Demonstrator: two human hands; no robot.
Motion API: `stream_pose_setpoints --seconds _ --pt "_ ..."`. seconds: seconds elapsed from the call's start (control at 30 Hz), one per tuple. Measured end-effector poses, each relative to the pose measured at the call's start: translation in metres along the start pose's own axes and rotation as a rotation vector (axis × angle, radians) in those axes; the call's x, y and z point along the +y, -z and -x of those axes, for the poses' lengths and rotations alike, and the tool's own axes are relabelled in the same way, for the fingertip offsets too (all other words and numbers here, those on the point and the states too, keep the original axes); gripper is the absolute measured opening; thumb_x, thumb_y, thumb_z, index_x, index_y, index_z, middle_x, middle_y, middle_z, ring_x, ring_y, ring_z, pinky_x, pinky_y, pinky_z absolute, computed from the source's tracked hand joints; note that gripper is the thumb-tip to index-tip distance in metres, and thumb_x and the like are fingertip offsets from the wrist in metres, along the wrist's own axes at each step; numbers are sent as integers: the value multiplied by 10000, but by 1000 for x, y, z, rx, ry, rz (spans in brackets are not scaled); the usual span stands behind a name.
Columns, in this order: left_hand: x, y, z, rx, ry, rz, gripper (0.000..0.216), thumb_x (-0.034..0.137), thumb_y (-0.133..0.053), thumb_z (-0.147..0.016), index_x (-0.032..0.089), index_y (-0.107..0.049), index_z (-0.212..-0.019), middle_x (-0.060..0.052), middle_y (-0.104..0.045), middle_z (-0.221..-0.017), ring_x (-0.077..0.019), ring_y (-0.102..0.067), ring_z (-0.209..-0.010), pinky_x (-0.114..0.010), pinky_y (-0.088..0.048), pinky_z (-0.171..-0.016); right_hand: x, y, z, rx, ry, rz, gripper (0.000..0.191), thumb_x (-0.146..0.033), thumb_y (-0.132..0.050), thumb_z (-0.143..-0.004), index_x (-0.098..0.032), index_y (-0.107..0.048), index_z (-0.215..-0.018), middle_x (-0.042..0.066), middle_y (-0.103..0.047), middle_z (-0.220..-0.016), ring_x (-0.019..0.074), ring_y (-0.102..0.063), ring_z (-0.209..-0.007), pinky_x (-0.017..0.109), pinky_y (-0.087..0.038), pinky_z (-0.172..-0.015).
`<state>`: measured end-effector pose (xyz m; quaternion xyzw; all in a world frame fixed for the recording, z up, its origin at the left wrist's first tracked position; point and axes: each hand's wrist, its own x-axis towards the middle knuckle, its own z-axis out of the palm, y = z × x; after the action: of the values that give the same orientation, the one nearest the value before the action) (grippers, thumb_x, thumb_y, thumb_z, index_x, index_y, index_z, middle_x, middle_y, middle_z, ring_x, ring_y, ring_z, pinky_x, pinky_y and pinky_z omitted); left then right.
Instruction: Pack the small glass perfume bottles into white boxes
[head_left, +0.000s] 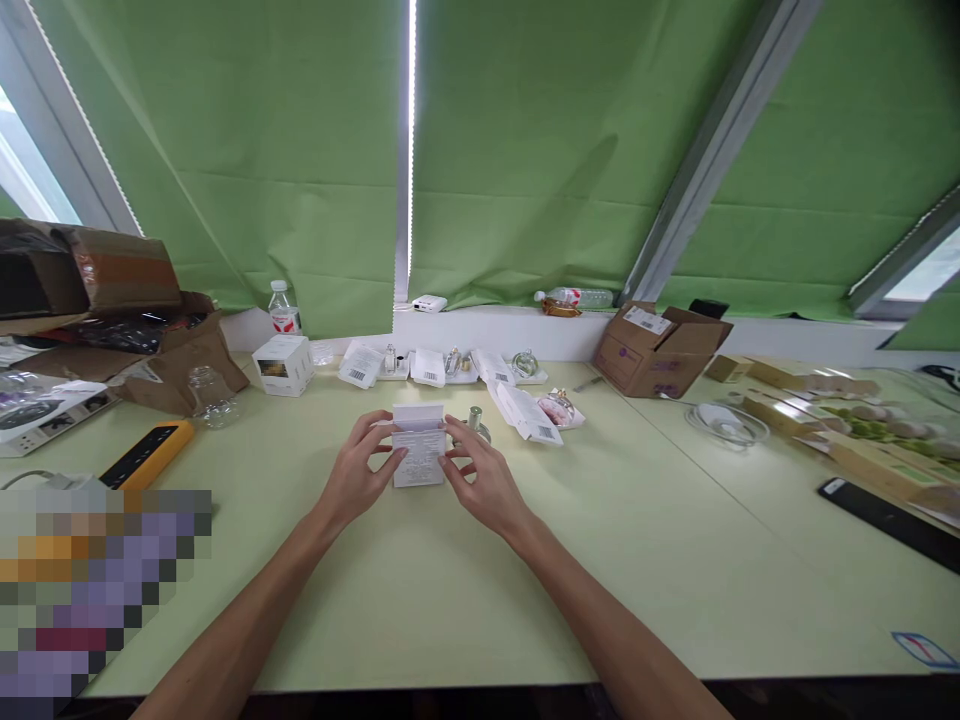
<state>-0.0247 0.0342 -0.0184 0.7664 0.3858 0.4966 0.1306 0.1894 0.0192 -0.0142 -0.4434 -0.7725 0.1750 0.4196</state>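
Observation:
Between my two hands stands a small white paper box (pixel 419 462) with fine print on the side facing me and its top flap raised. My left hand (pixel 365 462) grips its left edge with thumb and fingers. On the opposite edge, my right hand (pixel 480 470) holds it the same way. A glass perfume bottle (pixel 475 418) with a greenish cap stands just behind my right fingers, partly hidden by them. Further right, a flattened white box (pixel 529 414) with a barcode lies beside a pink round perfume bottle (pixel 557 408).
Along the back, several opened white boxes (pixel 429 366) lie with small bottles, including a round glass one (pixel 525 364). A white cube box (pixel 283 365) stands left of them. Cardboard boxes (pixel 660 350) flank both sides. An orange power strip (pixel 150 455) and black phone-like slab (pixel 889 522) lie outward.

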Motion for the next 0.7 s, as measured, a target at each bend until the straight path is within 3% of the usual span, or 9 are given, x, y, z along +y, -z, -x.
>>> stream_pose_setpoints --seconds 0.2,0.4,0.7 --pt "-1 0 0 17 -29 -84 179 264 -545 -897 253 -593 -1068 -67 -462 -1343 -222 -536 -1177 -410 -563 -917 -3 4 0 -35 3 -19 481 -302 -483 -900 -320 -415 -1376 57 -381 -1475 159 -681 -858 285 -598 -632" --pt "-2 -1 1 -14 -13 1 234 251 -548 -895 272 -576 -1127 -58 -411 -1376 -197 -531 -1181 -340 -592 -858 -2 5 0 -51 -7 -39 463 -284 -500 -888 -330 -450 -1345 56 -367 -1484 154 -681 -859 277 -597 -638" --pt "1 -1 2 -45 -40 -77 262 255 -516 -914 289 -551 -1171 -45 -334 -1472 -204 -533 -1173 -332 -589 -815 1 3 1 -41 40 -2 504 -290 -510 -885 -325 -403 -1375 53 -370 -1482 148 -667 -844 286 -596 -640"
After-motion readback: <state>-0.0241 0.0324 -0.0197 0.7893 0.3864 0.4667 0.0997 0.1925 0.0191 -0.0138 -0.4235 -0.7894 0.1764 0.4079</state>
